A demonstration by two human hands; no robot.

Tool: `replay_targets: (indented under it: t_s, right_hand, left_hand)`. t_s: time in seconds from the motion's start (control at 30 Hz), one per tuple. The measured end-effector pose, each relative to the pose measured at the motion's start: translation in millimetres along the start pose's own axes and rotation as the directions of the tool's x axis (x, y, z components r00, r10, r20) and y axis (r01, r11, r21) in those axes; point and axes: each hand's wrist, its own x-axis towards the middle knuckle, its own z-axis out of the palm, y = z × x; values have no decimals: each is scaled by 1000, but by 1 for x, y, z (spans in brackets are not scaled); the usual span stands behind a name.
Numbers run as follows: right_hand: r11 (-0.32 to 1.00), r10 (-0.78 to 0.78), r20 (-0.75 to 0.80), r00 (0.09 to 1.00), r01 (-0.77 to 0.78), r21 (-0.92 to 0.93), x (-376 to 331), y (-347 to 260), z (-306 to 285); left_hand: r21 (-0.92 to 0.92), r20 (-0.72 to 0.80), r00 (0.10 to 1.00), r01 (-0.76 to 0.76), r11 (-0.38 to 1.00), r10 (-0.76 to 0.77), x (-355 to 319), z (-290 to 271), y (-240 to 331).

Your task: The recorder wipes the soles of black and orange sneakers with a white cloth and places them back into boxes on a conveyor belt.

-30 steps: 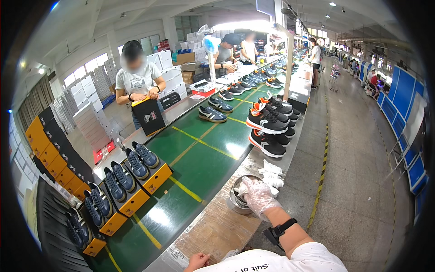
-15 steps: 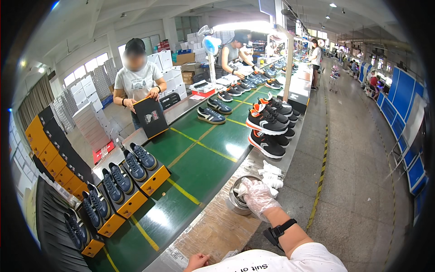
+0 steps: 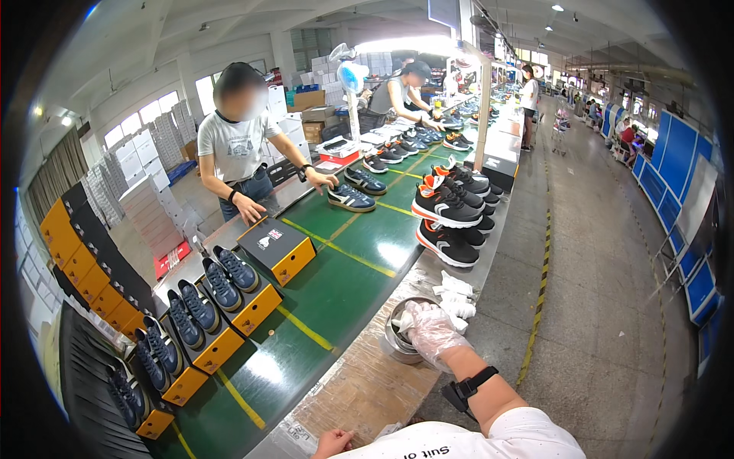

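My right hand (image 3: 430,330), in a clear plastic glove, reaches over a round metal pot (image 3: 397,350) on the near side of the bench. Its fingers are bunched together down at the pot's opening, and what they hold is hidden. Crumpled white wads (image 3: 456,294) lie just beyond the pot. At the lower edge my left hand (image 3: 334,442) rests by a wooden board (image 3: 355,382) wrapped in clear film. Its fingers look curled in, with nothing visible in them. Stacked black sneakers (image 3: 447,210) with orange trim stand farther up the bench.
On the green conveyor (image 3: 336,271), blue sneakers (image 3: 222,283) sit on black-and-orange shoeboxes. A closed shoebox (image 3: 277,249) lies before a co-worker (image 3: 241,145), who reaches toward another blue pair (image 3: 355,191). More people work farther along. A walkway (image 3: 589,306) runs at right.
The co-worker has laid the tilted shoebox flat on the conveyor and let go, one hand now reaching toward the blue pair. My right hand has shifted slightly at the pot; my left stays put.
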Motion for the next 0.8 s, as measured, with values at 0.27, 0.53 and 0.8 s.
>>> replay_targets:
  t_s: [0.27,0.53,0.8]
  right_hand:
    - [998,-55,-43,998,55,-12,1,-2,-3]
    - [996,-78,-34,996,77,-36,6,9,0]
    - [991,-128,-117,985,131,17,13,20,13]
  left_hand:
    - [4,-8,999,-53,999,53,5,-1,-10]
    - [47,-10,999,-36,998,36,12,5,-7]
    - [-13,18,999,-41,999,41,23,9,-11]
